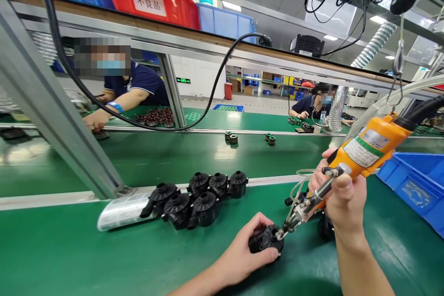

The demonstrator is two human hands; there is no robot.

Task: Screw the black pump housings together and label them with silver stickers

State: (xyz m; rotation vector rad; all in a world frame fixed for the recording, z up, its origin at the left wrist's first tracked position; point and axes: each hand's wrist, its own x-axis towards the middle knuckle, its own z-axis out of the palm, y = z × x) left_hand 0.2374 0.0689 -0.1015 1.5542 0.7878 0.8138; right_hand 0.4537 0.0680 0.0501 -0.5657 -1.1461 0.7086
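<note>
My left hand (248, 252) grips a round black pump housing (268, 239) on the green bench, thumb in front and fingers behind. Wrapped round an orange electric screwdriver (369, 143) is my right hand (342, 194). The tool hangs tilted, its metal tip touching or just over the top of the held housing; I cannot tell which. Thin clear tubes run along its nose. More black housings (204, 208) stand grouped to the left, beside a clear plastic-wrapped bundle (125, 212). Another black housing (325, 226) sits partly hidden behind my right hand.
A blue bin (416, 189) stands at the right. Metal posts (58, 97) and a looping black cable (215, 78) cross the left side. Beyond runs a green conveyor (180, 152) carrying small copper-and-green parts (233, 139). Two people work across it. Bins, one red (149, 0), line the shelf above.
</note>
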